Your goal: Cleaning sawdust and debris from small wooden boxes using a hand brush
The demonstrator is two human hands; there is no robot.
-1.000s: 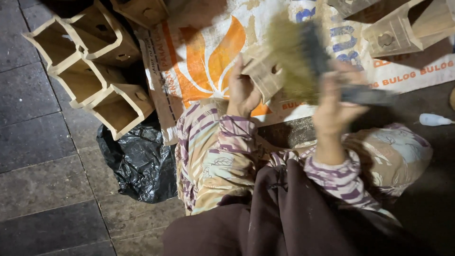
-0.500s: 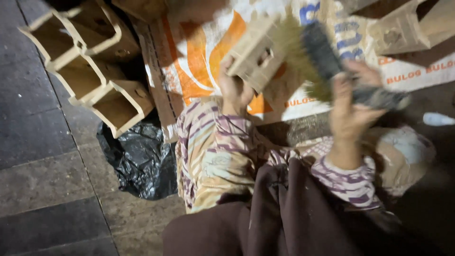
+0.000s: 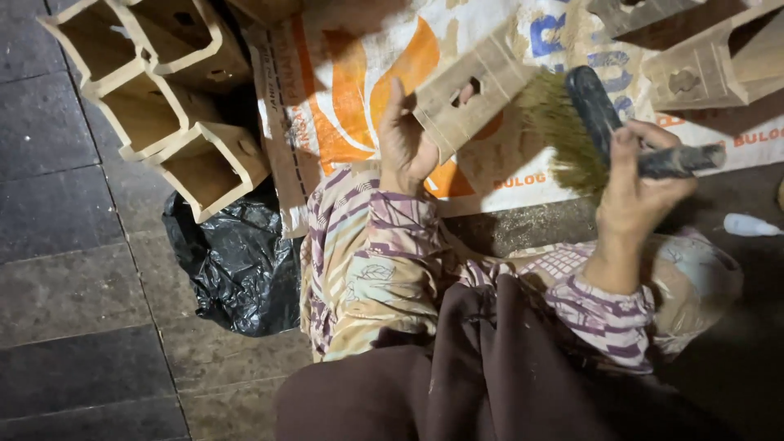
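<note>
My left hand (image 3: 406, 143) holds up a small wooden box (image 3: 474, 91) with a cut-out hole in its face, tilted over the printed sack. My right hand (image 3: 637, 192) grips the dark handle of a brush (image 3: 600, 122). Its yellowish bristles (image 3: 559, 131) touch the right end of the box. Both arms wear striped patterned sleeves, and my lap is covered by dark brown cloth.
Several open-topped wooden boxes (image 3: 147, 98) lie stacked at the upper left on dark floor tiles. A black plastic bag (image 3: 237, 261) lies below them. The white and orange sack (image 3: 359, 73) covers the ground ahead. More wooden boxes (image 3: 702, 57) stand at the upper right. A small white bottle (image 3: 751, 226) lies at the right.
My left hand raised and turned the wooden box so its holed face shows. The brush in my right hand swung from upright down against the box's right end.
</note>
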